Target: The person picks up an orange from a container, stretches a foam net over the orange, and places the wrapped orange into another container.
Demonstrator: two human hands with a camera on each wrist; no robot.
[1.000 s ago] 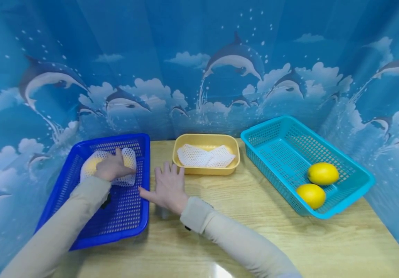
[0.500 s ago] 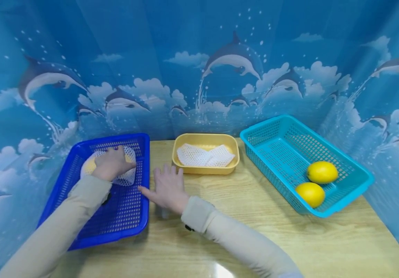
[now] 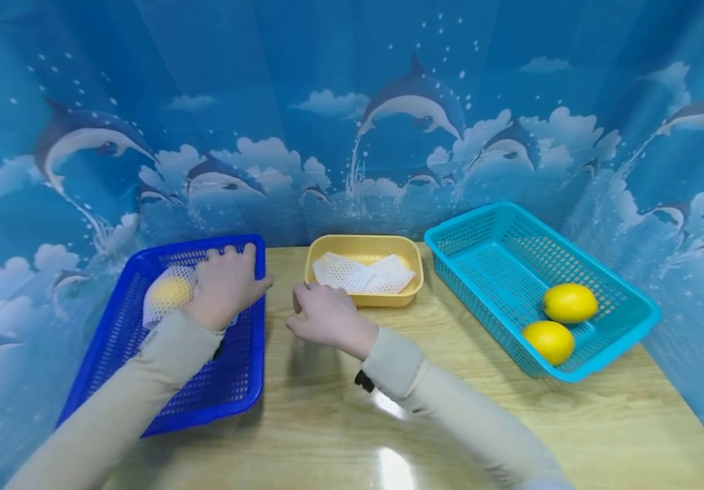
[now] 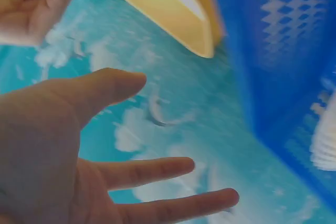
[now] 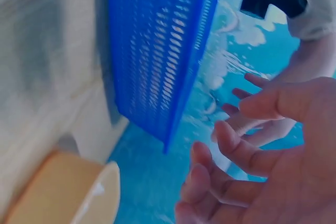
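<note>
My left hand (image 3: pixel 226 282) hovers over the right part of the dark blue basket (image 3: pixel 254 354), fingers spread. The left wrist view shows it holding nothing. Inside that basket lies a yellow fruit (image 3: pixel 171 294) in a white foam net; a second netted one is mostly hidden under the hand. My right hand (image 3: pixel 330 316) is over the table just in front of the yellow tray (image 3: pixel 382 300), fingers loosely bent and nothing in them, as the right wrist view (image 5: pixel 252 171) confirms. White foam nets (image 3: pixel 361 275) lie flat in the tray.
At the right a turquoise basket (image 3: pixel 481 269) stands at an angle, holding two lemons (image 3: pixel 570 303) near its front end. A dolphin-print curtain (image 3: pixel 352 136) hangs behind the wooden table (image 3: pixel 450 401).
My left hand has lifted off the netted fruit and moved right toward the basket's rim. My right hand has moved right, away from the blue basket, its spread fingers now bent.
</note>
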